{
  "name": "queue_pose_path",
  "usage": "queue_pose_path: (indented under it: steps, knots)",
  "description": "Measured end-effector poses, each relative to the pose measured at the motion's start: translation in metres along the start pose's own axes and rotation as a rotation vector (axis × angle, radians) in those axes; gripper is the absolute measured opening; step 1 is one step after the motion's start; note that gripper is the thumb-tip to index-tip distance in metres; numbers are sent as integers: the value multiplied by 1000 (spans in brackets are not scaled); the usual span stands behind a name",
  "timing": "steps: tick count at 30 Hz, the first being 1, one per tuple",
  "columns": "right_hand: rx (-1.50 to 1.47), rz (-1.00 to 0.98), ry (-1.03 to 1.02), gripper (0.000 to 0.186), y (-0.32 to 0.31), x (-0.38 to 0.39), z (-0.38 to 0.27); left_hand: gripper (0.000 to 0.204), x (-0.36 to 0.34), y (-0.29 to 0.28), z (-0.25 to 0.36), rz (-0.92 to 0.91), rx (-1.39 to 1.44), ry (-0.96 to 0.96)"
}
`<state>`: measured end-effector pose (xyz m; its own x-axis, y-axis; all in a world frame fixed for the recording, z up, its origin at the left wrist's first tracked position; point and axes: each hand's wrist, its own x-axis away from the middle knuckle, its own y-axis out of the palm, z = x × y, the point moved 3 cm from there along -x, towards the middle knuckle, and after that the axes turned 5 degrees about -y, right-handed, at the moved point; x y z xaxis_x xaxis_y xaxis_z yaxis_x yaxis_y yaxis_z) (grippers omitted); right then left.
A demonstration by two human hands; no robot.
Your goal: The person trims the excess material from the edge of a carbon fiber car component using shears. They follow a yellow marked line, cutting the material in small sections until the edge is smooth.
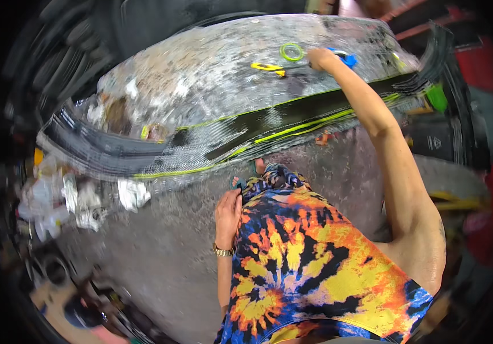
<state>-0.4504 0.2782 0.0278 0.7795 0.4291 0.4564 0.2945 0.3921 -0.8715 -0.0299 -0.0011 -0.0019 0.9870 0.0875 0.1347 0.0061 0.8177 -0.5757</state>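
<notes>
My right hand (320, 58) reaches over the far side of a paint-smeared worktable (200, 66). Its fingers look curled together, and whatever they may hold is hidden. To its left are a green ring (292, 52), like a tape roll, and a yellow utility knife (268, 69). A blue object (345, 58) with a pale curved part sits just right of the hand. Nearer lies a long black woven-pattern car-body panel (292, 112), edged with yellow-green tape. My left hand (228, 211) hangs flat against my shorts, fingers straight, holding nothing.
Crumpled white paper (133, 195) and clear plastic (43, 200) lie at the left on the grey floor (143, 258). A small red-and-yellow item (153, 133) rests by the panel's left part. Something bright green (437, 98) is near its right end.
</notes>
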Motion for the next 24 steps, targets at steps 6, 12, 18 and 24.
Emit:
queue_pose_path:
  steps: [6, 12, 18, 24]
  knots:
    - [-379, 609, 69, 23, 3, 188, 93, 16, -24, 89, 62, -343, 72, 56]
    - [-1284, 705, 334, 52, 182, 403, 90, 23, -23, 197, 165, -590, -46, 466]
    - [-2393, 539, 549, 36, 384, 568, 84, 12, 12, 332, 320, -771, -132, 586]
    - [-2542, 679, 511, 25, 466, 743, 198, 17, 59, 534, 463, -848, -158, 632]
